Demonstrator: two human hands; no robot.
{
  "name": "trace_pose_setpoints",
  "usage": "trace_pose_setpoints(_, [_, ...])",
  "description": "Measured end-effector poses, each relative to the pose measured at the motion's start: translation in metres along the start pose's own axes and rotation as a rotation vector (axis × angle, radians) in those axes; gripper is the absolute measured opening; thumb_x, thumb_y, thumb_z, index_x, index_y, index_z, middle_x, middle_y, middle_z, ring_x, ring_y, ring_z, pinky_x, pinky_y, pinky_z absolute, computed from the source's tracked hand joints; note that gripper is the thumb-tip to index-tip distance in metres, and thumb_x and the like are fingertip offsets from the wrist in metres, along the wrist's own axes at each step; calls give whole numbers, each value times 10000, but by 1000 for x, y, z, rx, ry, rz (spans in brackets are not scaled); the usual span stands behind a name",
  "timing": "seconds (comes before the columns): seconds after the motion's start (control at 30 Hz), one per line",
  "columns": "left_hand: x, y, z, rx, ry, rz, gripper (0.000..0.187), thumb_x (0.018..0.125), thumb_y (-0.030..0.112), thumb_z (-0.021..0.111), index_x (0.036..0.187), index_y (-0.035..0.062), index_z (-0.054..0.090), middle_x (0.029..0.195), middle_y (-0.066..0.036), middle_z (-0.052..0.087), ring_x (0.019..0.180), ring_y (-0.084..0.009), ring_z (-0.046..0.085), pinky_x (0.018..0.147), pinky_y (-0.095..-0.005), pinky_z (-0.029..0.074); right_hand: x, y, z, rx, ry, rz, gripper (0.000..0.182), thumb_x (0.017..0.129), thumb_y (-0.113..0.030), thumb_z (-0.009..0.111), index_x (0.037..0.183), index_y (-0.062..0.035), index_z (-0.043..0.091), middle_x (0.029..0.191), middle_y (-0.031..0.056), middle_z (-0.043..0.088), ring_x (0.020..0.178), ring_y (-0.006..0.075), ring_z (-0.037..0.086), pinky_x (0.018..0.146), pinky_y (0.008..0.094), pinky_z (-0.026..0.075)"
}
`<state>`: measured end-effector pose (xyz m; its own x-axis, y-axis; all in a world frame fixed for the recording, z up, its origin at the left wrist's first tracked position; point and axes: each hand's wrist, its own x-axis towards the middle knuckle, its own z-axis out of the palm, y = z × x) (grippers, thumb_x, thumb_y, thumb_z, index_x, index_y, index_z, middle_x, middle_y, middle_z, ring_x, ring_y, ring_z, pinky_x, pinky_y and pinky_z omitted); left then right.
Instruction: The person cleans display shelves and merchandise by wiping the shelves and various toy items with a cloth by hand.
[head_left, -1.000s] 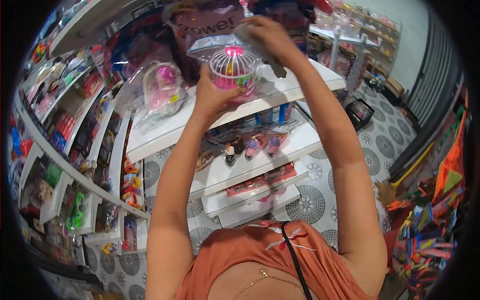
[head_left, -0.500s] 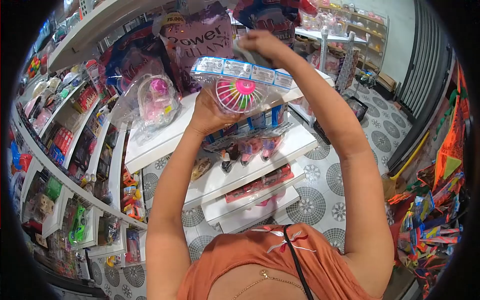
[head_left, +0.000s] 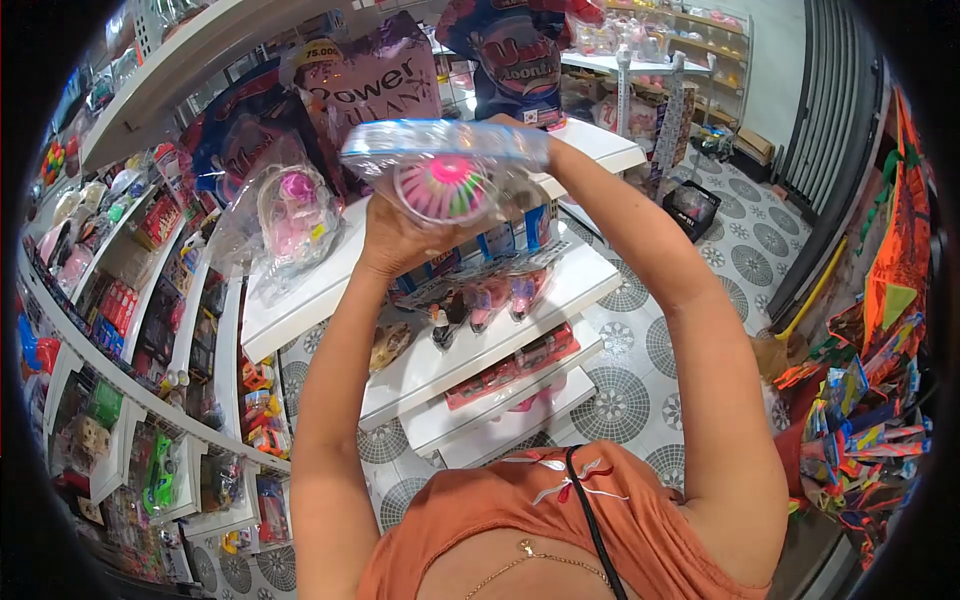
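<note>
My left hand point(head_left: 398, 235) is wrapped round a clear plastic bag with a pink toy fan point(head_left: 442, 188) inside, its round ribbed grille facing me. A blue-and-white label strip point(head_left: 440, 138) runs along the bag's upper edge, blurred by motion. Behind the right end of that strip is my right hand point(head_left: 510, 121), with its fingers mostly hidden. Left of the hands, a bagged pink toy set point(head_left: 300, 205) stands on the white top shelf point(head_left: 290, 312).
Large printed bags, one pink point(head_left: 375, 85) and one dark blue point(head_left: 520, 60), stand behind the hands. Lower shelves hold small dolls point(head_left: 480, 305) and red packs point(head_left: 515, 365). Crowded toy shelves point(head_left: 150, 330) line the left. Bright orange items point(head_left: 890, 240) hang at right; a black crate point(head_left: 690, 208) sits on the floor.
The bagged fan has shifted left and its label strip has tilted and blurred. My right hand has come down from above the strip to behind its right end. The view has shifted slightly.
</note>
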<state>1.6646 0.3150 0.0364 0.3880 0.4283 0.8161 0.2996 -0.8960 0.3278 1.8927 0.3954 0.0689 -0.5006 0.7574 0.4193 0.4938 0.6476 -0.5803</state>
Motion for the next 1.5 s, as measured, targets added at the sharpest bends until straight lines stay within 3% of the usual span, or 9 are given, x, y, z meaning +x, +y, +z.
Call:
trace_pose_setpoints(0.03, [2, -2, 0, -91, 64, -35, 777, 496, 298, 793, 1116, 28, 410, 1019, -118, 559, 924, -235, 570, 847, -332, 452, -1, 9, 13, 675, 203, 34, 336, 797, -206, 606, 1093, -48, 590, 1027, 57, 608, 898, 131, 556, 776, 268, 441])
trace_pose_setpoints(0.13, [5, -10, 0, -318, 168, -134, 817, 548, 191, 805, 1178, 20, 313, 1071, -117, 529, 980, -207, 552, 864, -308, 453, -9, -35, 16, 919, 300, 202, 251, 819, -149, 548, 1024, -12, 590, 987, 62, 596, 890, 119, 541, 769, 251, 435])
trace_pose_setpoints(0.4, [5, 3, -8, -781, 246, -377, 646, 671, 130, 706, 1215, 78, 363, 1094, -54, 516, 975, -153, 537, 815, -300, 472, -47, -30, 25, 1162, 118, 205, 297, 846, -135, 547, 1112, -5, 515, 991, 92, 591, 825, 163, 597, 736, 297, 504])
trace_pose_setpoints(0.77, [11, -26, -6, -916, 363, -393, 557, 728, 199, 667, 1207, 97, 401, 1086, -31, 516, 952, -143, 528, 810, -310, 449, -19, -109, 110, 1799, 714, 254, 253, 872, -213, 422, 1047, -63, 525, 961, 110, 595, 920, 252, 583, 861, 457, 441])
trace_pose_setpoints(0.93, [15, -11, -8, -795, 390, -334, 602, 661, 148, 751, 1149, 57, 409, 1080, -79, 507, 973, -158, 512, 830, -301, 433, -52, -78, 126, 1733, 325, 163, 215, 850, -115, 460, 1026, -5, 516, 914, 123, 600, 821, 244, 609, 750, 366, 502])
trace_pose_setpoints(1.13, [19, -20, 6, -513, 380, -338, 672, 637, 151, 779, 1160, 20, 377, 1094, -99, 496, 1000, -183, 487, 882, -298, 392, -93, -66, 34, 701, 780, 226, 230, 788, -100, 551, 991, 6, 557, 819, 91, 600, 695, 156, 599, 619, 283, 498])
trace_pose_setpoints(1.23, [29, -35, 19, -469, 270, -371, 636, 640, 135, 777, 1134, 21, 392, 1047, -88, 522, 927, -165, 523, 810, -281, 445, -92, 7, 4, -362, 1139, 114, 280, 773, -204, 547, 996, -39, 590, 933, 160, 610, 882, 325, 586, 776, 435, 453])
trace_pose_setpoints(1.3, [42, -25, 37, -757, 222, -410, 539, 663, 12, 732, 1078, 32, 389, 994, -94, 534, 866, -172, 570, 736, -297, 513, -96, 39, -3, -455, 659, 510, 323, 793, -322, 507, 992, -88, 608, 984, 138, 596, 947, 321, 558, 804, 452, 432])
trace_pose_setpoints(1.5, [89, -61, 94, -417, 128, -475, 609, 600, 85, 798, 1050, -16, 400, 1002, -129, 555, 842, -193, 583, 718, -295, 508, -107, 37, 17, -692, 638, 421, 362, 824, -395, 412, 1008, -154, 610, 1046, 66, 568, 1030, 244, 497, 860, 511, 336])
